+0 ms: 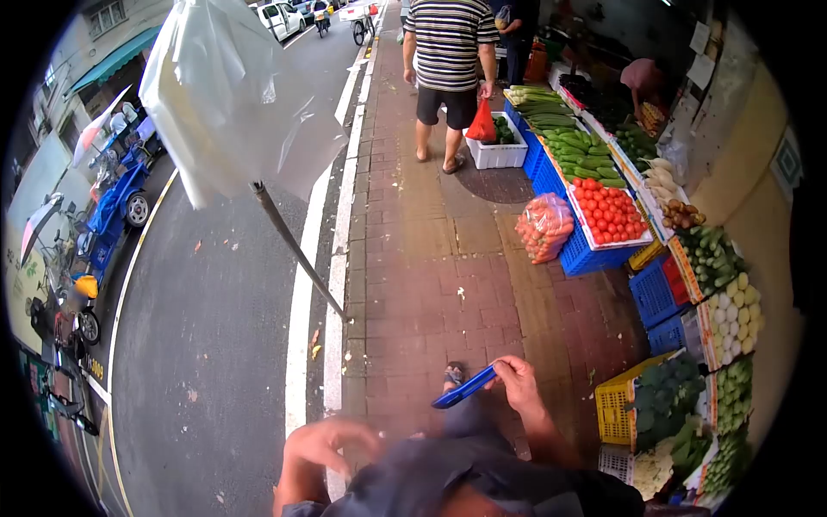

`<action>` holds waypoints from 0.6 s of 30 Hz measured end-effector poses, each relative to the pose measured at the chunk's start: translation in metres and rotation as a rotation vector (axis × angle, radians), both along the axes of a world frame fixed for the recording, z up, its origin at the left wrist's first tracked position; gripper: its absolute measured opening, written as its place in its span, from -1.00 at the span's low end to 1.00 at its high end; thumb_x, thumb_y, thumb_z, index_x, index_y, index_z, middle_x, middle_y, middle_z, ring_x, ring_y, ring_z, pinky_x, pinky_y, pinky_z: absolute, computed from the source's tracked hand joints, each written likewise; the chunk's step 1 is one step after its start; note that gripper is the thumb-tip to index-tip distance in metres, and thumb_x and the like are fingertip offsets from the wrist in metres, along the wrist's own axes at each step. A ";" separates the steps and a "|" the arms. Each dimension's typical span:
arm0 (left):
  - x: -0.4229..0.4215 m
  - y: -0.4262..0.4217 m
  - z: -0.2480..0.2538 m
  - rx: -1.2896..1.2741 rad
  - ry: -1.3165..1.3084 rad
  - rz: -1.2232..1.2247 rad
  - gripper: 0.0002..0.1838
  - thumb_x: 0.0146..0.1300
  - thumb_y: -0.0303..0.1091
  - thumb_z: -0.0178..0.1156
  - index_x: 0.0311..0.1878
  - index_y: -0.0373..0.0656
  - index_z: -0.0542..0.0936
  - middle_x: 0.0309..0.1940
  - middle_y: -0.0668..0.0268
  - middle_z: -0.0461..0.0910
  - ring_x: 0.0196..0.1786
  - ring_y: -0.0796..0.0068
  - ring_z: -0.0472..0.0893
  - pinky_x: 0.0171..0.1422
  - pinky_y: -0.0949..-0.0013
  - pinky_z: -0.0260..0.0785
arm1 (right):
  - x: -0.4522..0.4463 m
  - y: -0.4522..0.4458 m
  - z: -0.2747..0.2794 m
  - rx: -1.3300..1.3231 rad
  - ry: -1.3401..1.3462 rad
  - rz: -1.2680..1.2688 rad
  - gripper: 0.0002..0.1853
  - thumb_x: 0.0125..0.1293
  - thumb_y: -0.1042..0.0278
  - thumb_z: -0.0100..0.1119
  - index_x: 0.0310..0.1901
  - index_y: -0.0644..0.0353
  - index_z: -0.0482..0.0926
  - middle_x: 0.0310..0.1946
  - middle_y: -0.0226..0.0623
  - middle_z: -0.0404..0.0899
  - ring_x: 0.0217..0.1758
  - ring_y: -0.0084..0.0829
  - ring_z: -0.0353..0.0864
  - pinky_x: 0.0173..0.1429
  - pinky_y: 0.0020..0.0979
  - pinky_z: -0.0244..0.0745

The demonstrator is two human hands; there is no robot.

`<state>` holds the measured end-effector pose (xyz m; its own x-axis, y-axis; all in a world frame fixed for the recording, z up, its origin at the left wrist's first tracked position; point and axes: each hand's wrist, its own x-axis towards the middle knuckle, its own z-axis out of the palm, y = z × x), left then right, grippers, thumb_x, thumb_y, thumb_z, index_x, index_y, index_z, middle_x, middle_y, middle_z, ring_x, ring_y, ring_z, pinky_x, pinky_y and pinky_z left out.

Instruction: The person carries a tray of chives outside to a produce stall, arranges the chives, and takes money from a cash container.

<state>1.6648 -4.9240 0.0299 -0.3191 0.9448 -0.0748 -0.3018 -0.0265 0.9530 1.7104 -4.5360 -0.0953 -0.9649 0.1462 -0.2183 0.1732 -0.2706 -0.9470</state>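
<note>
My right hand (pixel 519 385) is closed on one end of a slim blue phone (pixel 465 385), thumb and fingers pinching its edge. The phone is tilted, its far end pointing left and down over a sandalled foot (pixel 454 372). In front of my body on the left, my left hand (pixel 332 442) hangs with its fingers loosely spread and slightly blurred by motion. Nothing shows in it. Dark clothing (pixel 457 470) covers my torso between the two hands.
A metal pole (pixel 297 250) bearing plastic bags (pixel 220 95) stands at the kerb. On the right are vegetable crates, tomatoes (pixel 607 211) and a bag of carrots (pixel 544 228). Ahead, a person in a striped shirt (pixel 452 43) carries a red bag (pixel 482 123). A blue tricycle (pixel 112 211) is across the road.
</note>
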 end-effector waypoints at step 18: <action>-0.397 0.184 0.050 -0.704 0.388 0.041 -0.68 0.11 -0.20 0.41 -0.13 -0.18 0.68 -0.34 0.15 0.69 -0.27 0.29 0.70 -0.16 0.30 0.52 | -0.504 0.073 0.181 -0.050 0.909 0.941 -0.86 0.37 0.32 0.19 -0.22 0.22 0.59 -0.34 -0.17 0.60 -0.29 -0.14 0.62 -0.19 -0.20 0.52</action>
